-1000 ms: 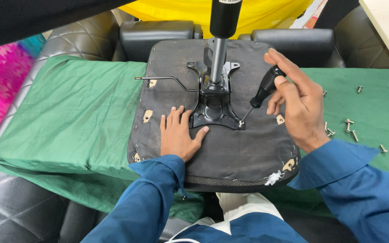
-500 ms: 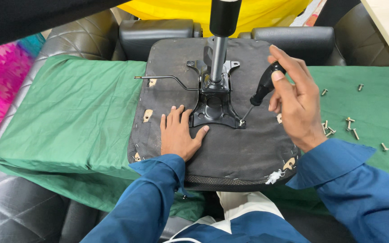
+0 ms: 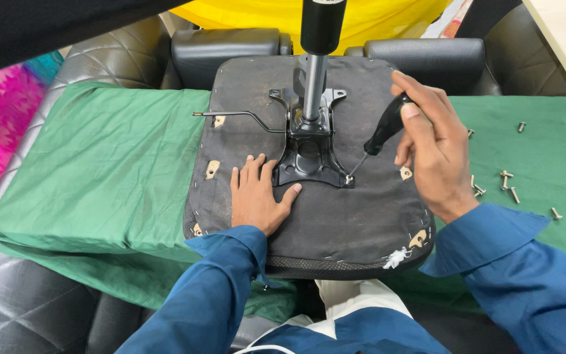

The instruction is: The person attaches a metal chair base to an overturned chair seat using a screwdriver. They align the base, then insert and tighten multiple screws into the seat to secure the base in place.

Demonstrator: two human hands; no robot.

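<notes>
The right hand [image 3: 430, 151] is wrapped around the black handle of a screwdriver [image 3: 380, 134], whose tip meets a screw at the right front corner of the metal bracket [image 3: 310, 157]. The left hand [image 3: 257, 196] lies flat and open on the seat base [image 3: 335, 216], holding nothing, thumb touching the bracket's front edge. The seat base rests upside down on a green cloth [image 3: 99, 177], its front edge overhanging the person's lap. A thin lever [image 3: 234, 116] sticks out left. Loose screws [image 3: 502, 183] lie scattered on the cloth, well right of the seat's edge
</notes>
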